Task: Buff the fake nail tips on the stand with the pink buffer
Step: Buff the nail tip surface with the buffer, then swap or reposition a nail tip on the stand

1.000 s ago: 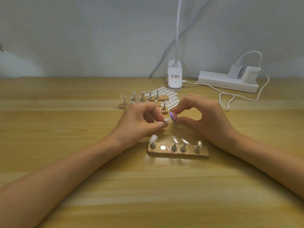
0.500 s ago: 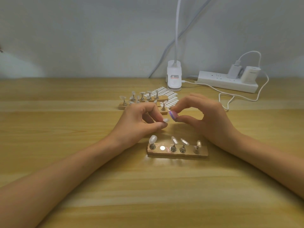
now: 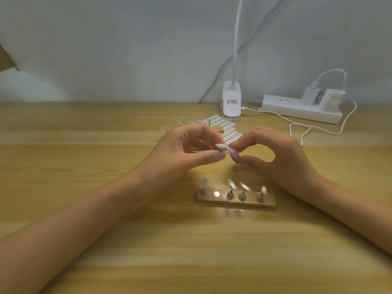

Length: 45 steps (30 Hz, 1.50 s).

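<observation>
My left hand pinches a clear fake nail tip on its small holder between thumb and fingers, above the table. My right hand pinches the small pink buffer between thumb and forefinger, its edge touching the end of that tip. In front of both hands lies the wooden stand with several nail tips upright on metal pegs and one bare round magnet spot second from the left.
Behind my hands lie a sheet of white stickers and another wooden stand with tips, mostly hidden. A white clip lamp, a power strip and a looped white cable sit at the back right.
Both hands have risen slightly and the left hand has turned the tip more level. The buffer has slid along the tip's end.
</observation>
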Motion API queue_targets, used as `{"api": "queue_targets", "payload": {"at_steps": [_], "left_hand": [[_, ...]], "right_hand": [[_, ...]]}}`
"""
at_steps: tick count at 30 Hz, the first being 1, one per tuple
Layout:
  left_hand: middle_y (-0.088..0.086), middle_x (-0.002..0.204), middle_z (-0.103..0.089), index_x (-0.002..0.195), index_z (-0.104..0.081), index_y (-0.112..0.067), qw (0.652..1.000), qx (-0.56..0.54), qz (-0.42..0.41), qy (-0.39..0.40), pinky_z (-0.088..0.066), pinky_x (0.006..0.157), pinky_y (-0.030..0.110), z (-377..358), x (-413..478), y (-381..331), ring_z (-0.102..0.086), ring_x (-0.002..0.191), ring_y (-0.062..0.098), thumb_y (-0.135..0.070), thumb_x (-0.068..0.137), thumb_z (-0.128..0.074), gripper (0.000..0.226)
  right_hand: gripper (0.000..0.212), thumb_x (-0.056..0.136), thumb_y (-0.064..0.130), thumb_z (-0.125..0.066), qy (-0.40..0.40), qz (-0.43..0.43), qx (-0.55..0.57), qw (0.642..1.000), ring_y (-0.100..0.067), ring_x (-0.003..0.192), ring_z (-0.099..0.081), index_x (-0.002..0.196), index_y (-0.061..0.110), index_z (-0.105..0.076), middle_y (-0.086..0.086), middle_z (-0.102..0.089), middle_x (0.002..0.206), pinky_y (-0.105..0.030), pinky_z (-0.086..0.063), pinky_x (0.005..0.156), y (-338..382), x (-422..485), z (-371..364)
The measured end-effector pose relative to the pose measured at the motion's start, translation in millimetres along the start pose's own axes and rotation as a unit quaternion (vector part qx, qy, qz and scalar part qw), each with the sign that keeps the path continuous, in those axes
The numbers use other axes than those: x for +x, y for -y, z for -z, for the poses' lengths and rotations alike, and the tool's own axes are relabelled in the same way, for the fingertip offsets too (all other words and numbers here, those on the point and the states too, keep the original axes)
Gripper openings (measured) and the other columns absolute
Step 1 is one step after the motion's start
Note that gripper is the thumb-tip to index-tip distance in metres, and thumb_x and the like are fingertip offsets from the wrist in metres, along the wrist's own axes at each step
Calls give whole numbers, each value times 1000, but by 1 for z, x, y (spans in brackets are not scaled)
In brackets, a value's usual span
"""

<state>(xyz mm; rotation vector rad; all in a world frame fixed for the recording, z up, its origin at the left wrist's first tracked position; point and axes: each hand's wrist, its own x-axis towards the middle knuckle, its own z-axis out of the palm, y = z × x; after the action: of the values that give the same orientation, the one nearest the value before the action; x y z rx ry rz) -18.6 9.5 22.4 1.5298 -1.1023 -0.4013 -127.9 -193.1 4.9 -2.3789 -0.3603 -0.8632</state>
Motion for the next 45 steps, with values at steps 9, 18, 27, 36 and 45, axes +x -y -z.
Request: {"api": "queue_targets", "payload": {"at_steps": [9,18,27,36,45], "left_hand": [[-16,100,-69,77,-71,-38,981,71,-20,179,-44,92,42,4,-2,-6,-63,106,5,-30,76,-79,11],[-17,99,-55,82,-73,-32,974,56,-11,220,-50,85,47,-3,-5,7,-56,96,10,-23,77,-83,15],[-4,94,-60,83,-67,-23,975,111,-19,193,-40,70,15,-2,-7,7,-55,77,15,-11,84,-80,17],[-7,86,-62,88,-62,-17,976,126,20,174,-46,68,24,1,-7,10,-57,77,18,-8,85,-77,18],[-21,82,-56,85,-63,-25,964,226,-2,143,-38,63,12,-11,-9,6,-51,71,1,-21,79,-84,22]], "right_hand": [[22,84,22,-71,24,13,1,1000,-10,84,-65,91,2,-73,-5,-71,89,-18,-50,80,0,-1,0],[25,85,29,-68,36,0,10,999,-10,84,-64,92,6,-73,-2,-71,90,-26,-51,77,1,-2,1],[25,85,31,-68,34,-4,12,999,-10,84,-65,91,7,-73,-1,-71,90,-35,-51,75,-3,-2,1],[19,85,26,-73,13,-14,-2,1000,-12,83,-68,92,8,-73,2,-72,89,-36,-53,73,-7,-3,1],[25,85,31,-70,-10,-31,4,999,-9,84,-68,93,8,-73,4,-73,89,-35,-53,75,-5,-2,2]]}}
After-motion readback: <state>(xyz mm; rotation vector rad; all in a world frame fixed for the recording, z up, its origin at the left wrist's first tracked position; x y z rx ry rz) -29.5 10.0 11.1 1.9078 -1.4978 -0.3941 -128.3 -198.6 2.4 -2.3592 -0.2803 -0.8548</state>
